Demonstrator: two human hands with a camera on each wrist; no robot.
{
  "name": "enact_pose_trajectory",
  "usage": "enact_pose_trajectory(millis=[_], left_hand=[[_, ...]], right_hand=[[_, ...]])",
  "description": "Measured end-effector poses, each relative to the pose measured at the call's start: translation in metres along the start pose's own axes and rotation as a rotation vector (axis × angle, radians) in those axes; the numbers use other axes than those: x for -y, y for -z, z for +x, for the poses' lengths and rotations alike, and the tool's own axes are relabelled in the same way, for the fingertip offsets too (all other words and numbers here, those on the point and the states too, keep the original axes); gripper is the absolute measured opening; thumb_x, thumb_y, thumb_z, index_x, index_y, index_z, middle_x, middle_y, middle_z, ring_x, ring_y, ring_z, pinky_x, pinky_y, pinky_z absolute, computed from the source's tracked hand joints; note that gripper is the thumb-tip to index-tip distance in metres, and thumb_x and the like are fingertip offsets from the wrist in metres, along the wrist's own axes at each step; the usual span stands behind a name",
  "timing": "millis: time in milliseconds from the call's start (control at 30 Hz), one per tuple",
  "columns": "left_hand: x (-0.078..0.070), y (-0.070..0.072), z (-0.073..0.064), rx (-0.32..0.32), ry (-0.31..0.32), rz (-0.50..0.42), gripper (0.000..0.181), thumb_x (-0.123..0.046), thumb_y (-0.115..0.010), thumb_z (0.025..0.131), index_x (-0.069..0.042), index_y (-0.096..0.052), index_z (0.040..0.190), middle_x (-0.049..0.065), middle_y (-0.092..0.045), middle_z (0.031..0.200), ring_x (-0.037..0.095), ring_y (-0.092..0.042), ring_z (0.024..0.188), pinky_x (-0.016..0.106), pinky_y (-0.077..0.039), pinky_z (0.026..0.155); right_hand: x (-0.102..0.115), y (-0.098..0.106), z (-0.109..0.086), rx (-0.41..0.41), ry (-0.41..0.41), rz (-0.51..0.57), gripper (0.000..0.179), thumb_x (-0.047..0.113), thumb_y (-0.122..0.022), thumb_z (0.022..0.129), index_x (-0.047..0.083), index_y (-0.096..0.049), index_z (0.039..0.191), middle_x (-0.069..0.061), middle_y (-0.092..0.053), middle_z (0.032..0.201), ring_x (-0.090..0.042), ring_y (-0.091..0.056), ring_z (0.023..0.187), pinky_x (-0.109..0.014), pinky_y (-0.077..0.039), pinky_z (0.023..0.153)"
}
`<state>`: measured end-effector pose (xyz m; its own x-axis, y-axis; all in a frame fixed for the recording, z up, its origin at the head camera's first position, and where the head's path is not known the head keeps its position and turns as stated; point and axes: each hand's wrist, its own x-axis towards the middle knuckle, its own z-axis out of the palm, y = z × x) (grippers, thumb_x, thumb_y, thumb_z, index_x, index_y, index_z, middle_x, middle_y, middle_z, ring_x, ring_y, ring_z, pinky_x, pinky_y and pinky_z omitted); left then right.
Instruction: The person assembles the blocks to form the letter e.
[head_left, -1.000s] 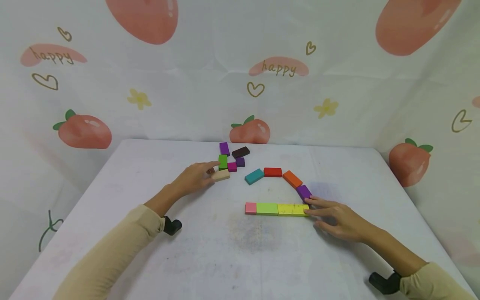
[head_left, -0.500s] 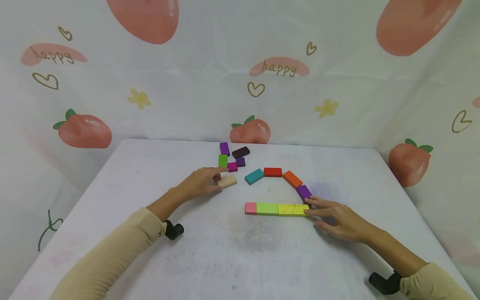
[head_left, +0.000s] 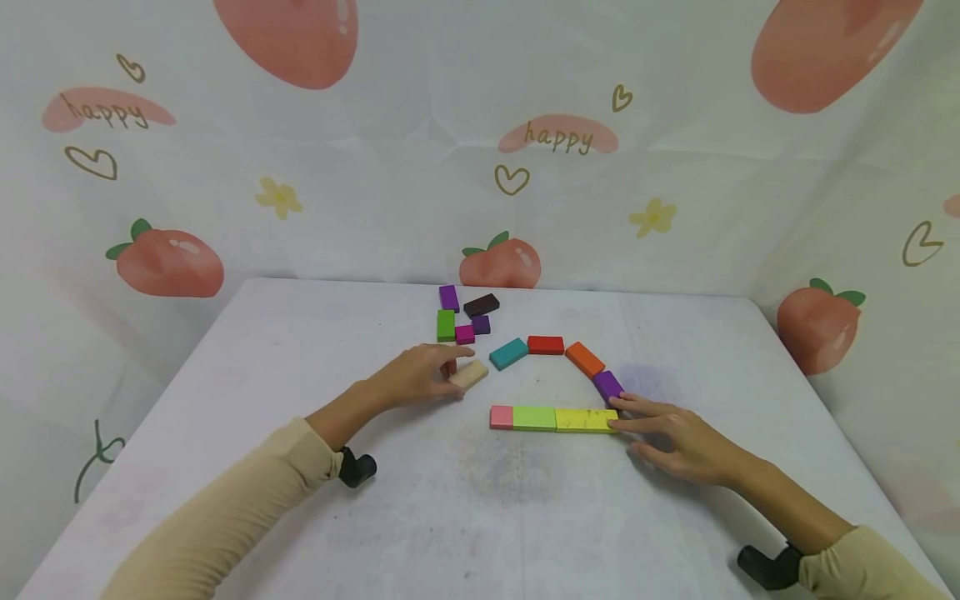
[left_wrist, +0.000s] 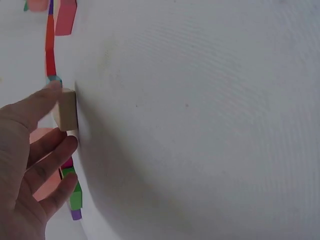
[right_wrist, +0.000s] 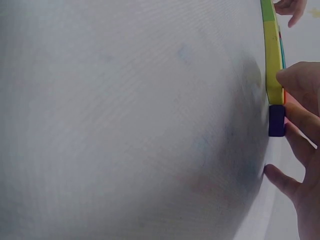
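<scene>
A beige wooden block (head_left: 470, 375) is pinched between the thumb and fingers of my left hand (head_left: 416, 375), low over the table; the left wrist view shows the block (left_wrist: 68, 110) at the fingertips. Just to its right lies a teal block (head_left: 509, 354), the left end of a curve with a red block (head_left: 546, 345), an orange block (head_left: 585, 358) and a purple block (head_left: 607, 384). My right hand (head_left: 678, 442) rests with extended fingers at the purple block and the yellow block's end (head_left: 585, 421). The yellow block adjoins a light green block (head_left: 534, 418) and a pink block (head_left: 501, 417).
Behind the left hand sit loose blocks: a green block (head_left: 446, 326), a magenta block (head_left: 465, 334), a dark purple block (head_left: 481, 324), a black block (head_left: 482, 305) and a violet block (head_left: 448, 298). The white table (head_left: 420, 517) ends at a printed cloth (head_left: 375, 167).
My left hand has moved right and nearer the front with the beige block, from beside the loose blocks toward the teal block. The right hand and the arranged blocks stay put.
</scene>
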<state>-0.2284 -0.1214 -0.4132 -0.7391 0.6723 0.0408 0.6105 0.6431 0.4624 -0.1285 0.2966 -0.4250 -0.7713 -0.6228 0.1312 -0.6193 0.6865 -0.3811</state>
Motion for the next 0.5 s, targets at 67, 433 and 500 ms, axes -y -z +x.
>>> enact_pose_trajectory(millis=[67, 433, 500], left_hand=[[-0.0004, -0.0011, 0.0008, 0.011, -0.006, 0.003, 0.049, -0.023, -0.075, 0.09, -0.007, -0.062, 0.135, 0.0, -0.068, 0.096, 0.014, -0.06, 0.087, 0.029, -0.052, 0.079], [-0.0013, -0.0019, 0.0048, 0.055, -0.069, 0.025, 0.038, -0.02, -0.07, 0.094, -0.005, -0.067, 0.129, 0.01, -0.067, 0.121, 0.024, -0.062, 0.11, 0.038, -0.053, 0.094], [-0.002, -0.0019, 0.0057, 0.069, -0.071, 0.05, 0.04, -0.021, -0.069, 0.095, -0.005, -0.065, 0.132, 0.011, -0.064, 0.128, 0.027, -0.06, 0.119, 0.041, -0.05, 0.099]], right_hand=[[0.0, -0.0003, 0.0001, -0.001, 0.001, 0.001, 0.038, 0.017, -0.075, 0.087, 0.018, -0.072, 0.124, -0.007, -0.056, 0.144, -0.036, -0.049, 0.133, -0.056, -0.049, 0.094], [-0.0001, 0.0, 0.0001, -0.007, 0.007, -0.012, 0.038, 0.016, -0.076, 0.086, 0.019, -0.073, 0.123, -0.006, -0.056, 0.144, -0.035, -0.05, 0.133, -0.055, -0.049, 0.094], [-0.0001, 0.0002, 0.0002, -0.007, 0.008, -0.016, 0.038, 0.016, -0.076, 0.086, 0.018, -0.073, 0.123, -0.006, -0.056, 0.144, -0.034, -0.05, 0.133, -0.054, -0.049, 0.094]])
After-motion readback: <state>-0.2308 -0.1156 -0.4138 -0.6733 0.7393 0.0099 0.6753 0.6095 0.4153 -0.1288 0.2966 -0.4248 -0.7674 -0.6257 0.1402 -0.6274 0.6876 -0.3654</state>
